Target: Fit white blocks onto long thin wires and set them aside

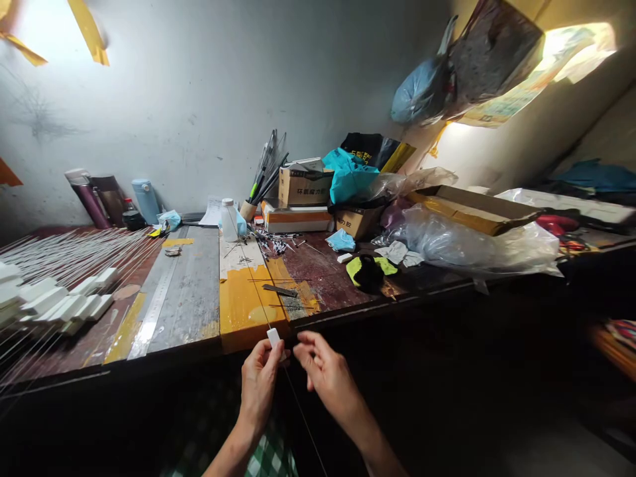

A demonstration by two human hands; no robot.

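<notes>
Pinched between thumb and fingers of my left hand point(257, 381) is a small white block point(273, 336), just off the bench's front edge. A long thin wire point(303, 414) runs past or through the block, from over the bench down towards my lap; I cannot tell how they join. My right hand point(330, 374) hovers just right of the block, fingers loosely bent and apart, with nothing visible in them. Yellow tape point(243, 301) covers the bench part in front, where a flat dark metal strip point(279, 290) and a few thin rods lie.
Many white blocks point(47, 298) on thin rods are stacked at left. A ruler point(156, 298) lies beside them. Behind stand a clear bottle point(229, 220), a blue flask point(145, 201) and a cardboard box point(304, 185). Plastic bags point(447, 238) fill the right side.
</notes>
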